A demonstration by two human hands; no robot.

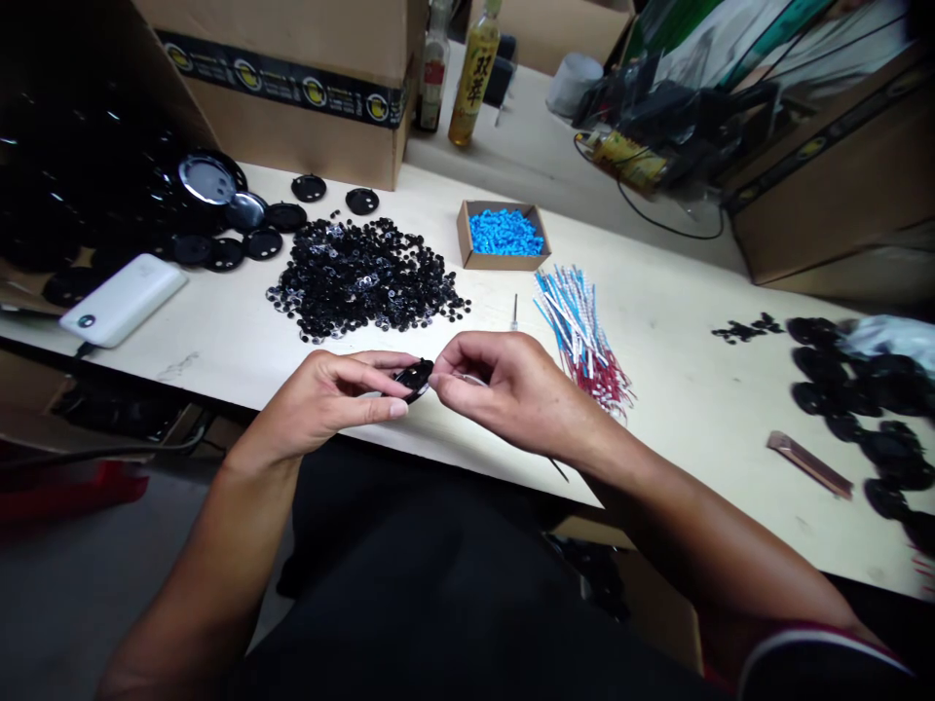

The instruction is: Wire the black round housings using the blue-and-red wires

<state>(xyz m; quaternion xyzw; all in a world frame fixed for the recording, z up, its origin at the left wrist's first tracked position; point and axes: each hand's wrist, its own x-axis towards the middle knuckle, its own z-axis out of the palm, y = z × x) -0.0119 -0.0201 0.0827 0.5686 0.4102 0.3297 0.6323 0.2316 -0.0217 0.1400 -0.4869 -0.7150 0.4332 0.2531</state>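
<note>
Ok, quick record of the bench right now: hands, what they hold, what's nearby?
left hand: holds a small black plastic disc
right hand: pinches a thin metal piece at the disc
nearest pile: loose black discs
also: blue parts in a cardboard tray; bundle of blue, white and red wires; white power bank

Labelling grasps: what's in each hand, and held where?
The left hand pinches a small black round part by its edge. The right hand grips a thin rod mid-shaft; its exact kind is unclear.
</note>
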